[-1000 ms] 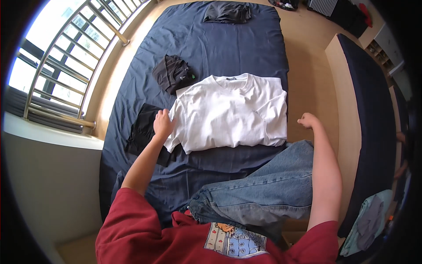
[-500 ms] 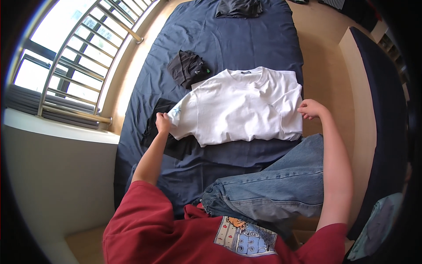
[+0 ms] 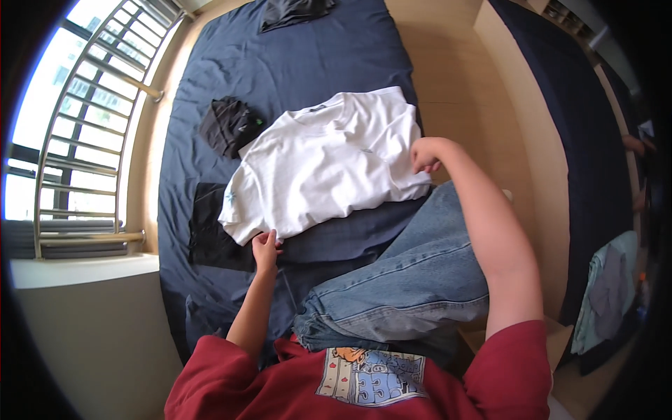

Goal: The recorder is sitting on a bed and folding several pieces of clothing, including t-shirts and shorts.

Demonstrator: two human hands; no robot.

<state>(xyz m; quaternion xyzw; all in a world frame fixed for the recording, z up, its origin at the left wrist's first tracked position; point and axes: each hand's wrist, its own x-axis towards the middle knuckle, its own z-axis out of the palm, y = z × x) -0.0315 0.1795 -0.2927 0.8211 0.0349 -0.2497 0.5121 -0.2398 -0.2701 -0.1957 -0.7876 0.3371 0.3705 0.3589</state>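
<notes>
A white T-shirt (image 3: 318, 161) lies spread on the dark blue bedding, its collar toward the far side and its lower edge toward me. At its near left corner, my left hand (image 3: 266, 250) pinches the fabric by the lower edge, below the sleeve with a light blue print. My right hand (image 3: 432, 152) is at the shirt's right edge with curled fingers closed on the cloth; the fingertips are partly hidden. Under the shirt's left side shows a folded black garment (image 3: 210, 238). A crumpled black garment (image 3: 227, 127) rests just beyond the left shoulder.
The bed (image 3: 301, 63) carries another dark folded garment (image 3: 295, 12) at its far end. A metal window railing (image 3: 91, 133) runs along the left. To the right stands a low wooden-sided piece with a dark top (image 3: 560, 105), with light green cloth (image 3: 609, 280) hanging near it.
My left hand has shifted from the sleeve to the shirt's lower left edge, and the sleeve now lies down. The view has turned, moving the bed leftward. My right hand stays by the right edge.
</notes>
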